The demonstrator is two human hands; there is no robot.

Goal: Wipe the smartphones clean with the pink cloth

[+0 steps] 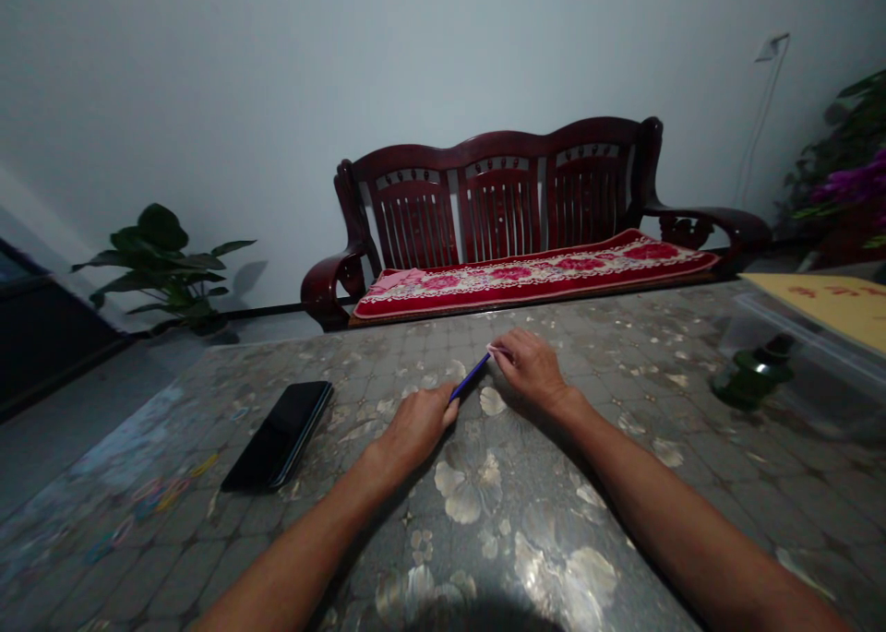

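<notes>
A thin blue pencil (471, 375) with a pale end spans between both hands just above the table (498, 521). My left hand (413, 426) is closed, pinching the pencil's near end. My right hand (530, 366) is closed, its fingertips gripping the pencil's far, pale end. Both forearms rest on the flower-patterned table cover.
A black phone (281, 434) lies to the left of my hands. Several coloured rubber bands (162, 494) lie at the table's left edge. A dark green bottle (754, 374) and a clear box with a yellow lid (823, 314) sit at the right. A red wooden bench (512, 226) stands behind the table.
</notes>
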